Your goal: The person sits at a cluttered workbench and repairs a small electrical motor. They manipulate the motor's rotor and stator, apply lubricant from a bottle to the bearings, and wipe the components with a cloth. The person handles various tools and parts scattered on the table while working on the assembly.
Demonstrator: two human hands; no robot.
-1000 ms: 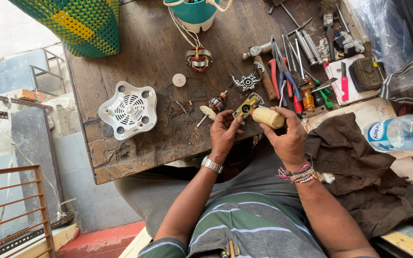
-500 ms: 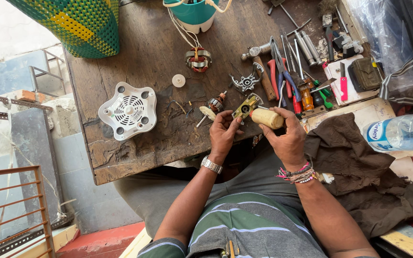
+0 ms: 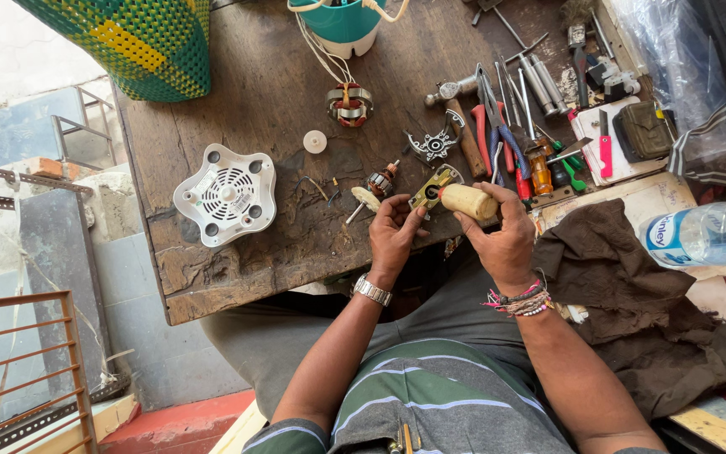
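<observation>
Over the near edge of the dark wooden bench (image 3: 245, 252), the left hand (image 3: 394, 235) pinches a small brass-coloured metal bracket (image 3: 428, 189) while the right hand (image 3: 502, 244) grips a pale wooden-handled screwdriver (image 3: 468, 201) against it, white round vented plastic cover (image 3: 225, 194) lying left.

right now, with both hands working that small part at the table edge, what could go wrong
The small brass-coloured metal part, pinched by the left hand near the edge of the worn wooden table, could slip and drop to the floor. The pale wooden-handled tool in the right hand points toward the left fingers and might jab them. The small copper-wound rotor nearby could be knocked.
</observation>
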